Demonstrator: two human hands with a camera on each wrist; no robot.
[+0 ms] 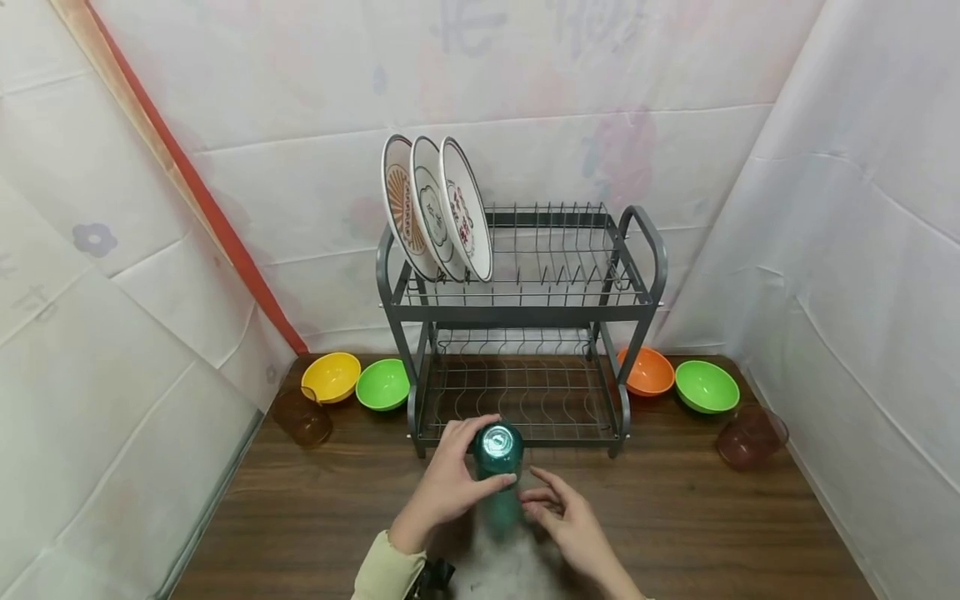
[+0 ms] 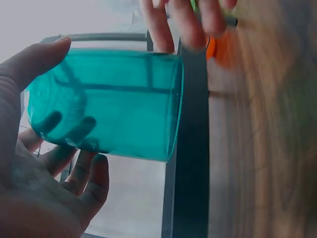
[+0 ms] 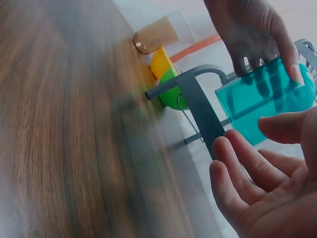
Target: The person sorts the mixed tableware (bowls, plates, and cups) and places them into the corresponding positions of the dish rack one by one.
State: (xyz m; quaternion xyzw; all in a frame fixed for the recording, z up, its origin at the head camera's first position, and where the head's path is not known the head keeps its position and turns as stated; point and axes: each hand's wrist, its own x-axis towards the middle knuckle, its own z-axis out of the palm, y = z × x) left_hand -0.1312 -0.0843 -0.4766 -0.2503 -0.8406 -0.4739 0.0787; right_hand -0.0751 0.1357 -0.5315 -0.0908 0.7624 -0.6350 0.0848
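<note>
A clear teal drinking glass [image 1: 498, 454] is held base-up over the table in front of the dish rack. My left hand [image 1: 448, 482] grips it from the left, thumb on one side and fingers on the other. In the left wrist view the glass [image 2: 111, 104] has its rim facing the tabletop. Close by on the right is my right hand [image 1: 570, 525], its fingers loosely bent and holding nothing. In the right wrist view the right thumb overlaps the glass [image 3: 267, 101]; whether it touches cannot be told.
The two-tier dish rack [image 1: 525, 315] holds three plates [image 1: 435, 208] upright at its upper left. Yellow [image 1: 331, 377] and green [image 1: 382, 385] bowls and an amber glass [image 1: 303, 421] stand left. To the right are orange [image 1: 649, 372] and green [image 1: 707, 387] bowls and a reddish glass [image 1: 750, 437].
</note>
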